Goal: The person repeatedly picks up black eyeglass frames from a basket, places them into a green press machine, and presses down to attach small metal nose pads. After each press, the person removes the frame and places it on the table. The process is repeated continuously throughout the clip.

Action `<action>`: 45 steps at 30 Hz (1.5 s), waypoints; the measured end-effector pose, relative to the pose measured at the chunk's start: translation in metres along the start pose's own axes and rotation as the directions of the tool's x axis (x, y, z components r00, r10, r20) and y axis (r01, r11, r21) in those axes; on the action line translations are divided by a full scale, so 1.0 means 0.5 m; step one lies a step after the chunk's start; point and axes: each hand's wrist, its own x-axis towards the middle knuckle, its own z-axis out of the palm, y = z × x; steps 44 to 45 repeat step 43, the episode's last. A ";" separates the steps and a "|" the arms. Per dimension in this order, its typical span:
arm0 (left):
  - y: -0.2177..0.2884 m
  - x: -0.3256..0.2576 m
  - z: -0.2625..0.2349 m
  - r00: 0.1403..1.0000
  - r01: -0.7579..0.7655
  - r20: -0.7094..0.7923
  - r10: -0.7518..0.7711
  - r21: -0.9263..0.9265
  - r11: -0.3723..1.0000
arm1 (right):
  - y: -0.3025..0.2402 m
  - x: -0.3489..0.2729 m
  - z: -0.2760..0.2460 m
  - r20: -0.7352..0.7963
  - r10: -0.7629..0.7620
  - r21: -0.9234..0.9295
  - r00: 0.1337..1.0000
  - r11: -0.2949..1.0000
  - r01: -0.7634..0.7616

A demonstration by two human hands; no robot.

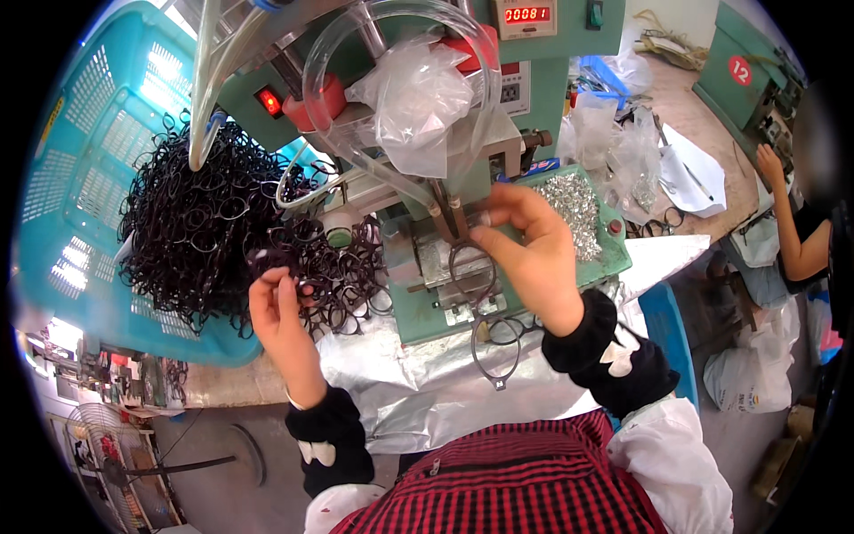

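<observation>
Lower centre of frame: a finished-looking frame (495, 356) hangs off the front edge of the press (427, 311), lying on silver sheeting (391, 383) that covers the table.

Centre: right hand (525, 254) is closed in a pinch on a dark spectacle frame (471, 267), thumb and fingers at its upper rim, holding it on the jig directly under the press nose (452, 214). The frame lies flat on the jig plate; I cannot tell whether the hinge spot is exactly under the nose, as the fingers cover it.

Left of centre: left hand (277, 307) is closed on another frame (267, 260), fingertips pinching it at the edge of the loose pile (196, 231), which spills from the blue basket (80, 178) at the left of the frame.

Right of centre: small bright metal parts (574, 205) fill a green tray (614, 258), just beside the right hand.

Upper centre: clear hoses (400, 53) and a crumpled plastic bag (414, 98) sit above the nose; a red digit counter (527, 14) at the top.

Right edge: another person's arm (787, 222) at a separate machine, well apart.

Judgement on doing this step well: seat the frame flat against the jig stops, keep the fingertips to the side of the nose, and hold steady. The left hand's frame should be untangled from the pile cleanly so it comes free alone.
</observation>
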 end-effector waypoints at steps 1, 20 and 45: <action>0.023 -0.014 0.027 0.997 -0.071 0.015 0.073 -0.135 0.988 | 0.004 0.002 0.000 0.011 0.001 -0.020 1.000 1.000 0.000; 0.162 -0.029 0.147 0.863 -0.442 0.075 0.499 -0.365 0.819 | -0.037 -0.028 0.054 -0.049 0.251 0.320 0.967 0.921 -0.223; 0.084 -0.084 0.184 0.173 -0.942 0.571 0.803 -0.142 0.303 | 0.127 -0.014 -0.231 0.116 -0.241 -0.947 0.964 0.267 0.181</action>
